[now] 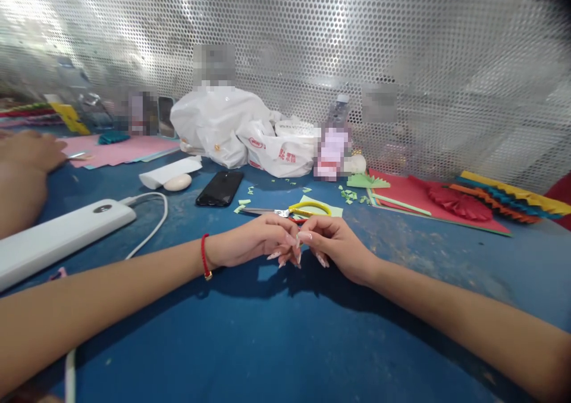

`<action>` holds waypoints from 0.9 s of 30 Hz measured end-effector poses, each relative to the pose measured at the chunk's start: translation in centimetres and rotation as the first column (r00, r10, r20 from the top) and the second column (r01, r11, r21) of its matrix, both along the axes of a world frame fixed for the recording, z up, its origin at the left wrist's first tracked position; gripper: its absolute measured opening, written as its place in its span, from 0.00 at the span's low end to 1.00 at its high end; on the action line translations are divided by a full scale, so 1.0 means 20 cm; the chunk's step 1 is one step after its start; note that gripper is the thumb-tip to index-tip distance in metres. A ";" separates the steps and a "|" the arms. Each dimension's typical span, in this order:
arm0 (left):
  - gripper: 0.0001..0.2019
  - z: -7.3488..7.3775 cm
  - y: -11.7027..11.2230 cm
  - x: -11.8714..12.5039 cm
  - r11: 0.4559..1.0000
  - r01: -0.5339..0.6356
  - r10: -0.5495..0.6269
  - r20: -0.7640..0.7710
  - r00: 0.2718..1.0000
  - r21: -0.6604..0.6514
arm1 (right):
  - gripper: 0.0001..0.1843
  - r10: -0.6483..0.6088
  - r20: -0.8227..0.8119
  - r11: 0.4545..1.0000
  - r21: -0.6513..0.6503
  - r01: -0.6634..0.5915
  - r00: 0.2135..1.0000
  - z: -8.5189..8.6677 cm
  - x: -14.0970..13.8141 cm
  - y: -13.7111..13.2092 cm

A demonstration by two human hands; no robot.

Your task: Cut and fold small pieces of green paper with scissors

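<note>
My left hand [263, 241], with a red bracelet on its wrist, meets my right hand [341, 245] above the blue table. Thumbs and fingertips are pinched together at the middle; whatever lies between them, if anything, is too small to name. Just behind the fingers rest scissors [282, 213] with a yellow handle loop, the blades pointing left. Part of the handle is hidden by my fingers. A light green paper sheet [333, 211] lies under the handle. Small green paper scraps [349, 195] are scattered beyond, on both sides of the scissors.
A black phone [219, 188], a white oval object [178, 182] and a white power bank [66, 236] with its cable lie left. White plastic bags [214, 123] stand behind. Red paper [401, 192] and folded paper fans [513, 195] occupy the right. Another person's hand [31, 150] is far left.
</note>
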State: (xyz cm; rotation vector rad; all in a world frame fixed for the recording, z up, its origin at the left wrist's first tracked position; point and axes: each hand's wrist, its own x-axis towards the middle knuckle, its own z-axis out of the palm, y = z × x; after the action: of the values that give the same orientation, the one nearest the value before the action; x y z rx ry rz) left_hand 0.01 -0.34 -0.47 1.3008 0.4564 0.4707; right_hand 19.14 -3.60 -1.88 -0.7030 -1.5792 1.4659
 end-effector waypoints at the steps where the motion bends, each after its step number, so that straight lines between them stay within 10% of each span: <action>1: 0.07 0.00 0.00 0.00 1.000 -0.008 0.008 0.001 1.000 0.008 | 0.13 -0.002 0.004 1.000 0.010 0.001 1.000 0.00 0.00 0.00; 27: 0.08 0.04 -0.02 0.01 1.000 0.007 -0.007 -0.013 1.000 0.001 | 0.06 0.048 -0.051 0.996 0.080 -0.044 0.998 0.03 0.02 -0.05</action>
State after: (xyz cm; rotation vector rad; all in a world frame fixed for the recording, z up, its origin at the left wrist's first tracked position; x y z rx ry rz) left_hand 0.16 -0.71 0.41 1.3069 0.4625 0.4575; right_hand 19.56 -4.58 -1.31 -0.5812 -1.6133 1.4357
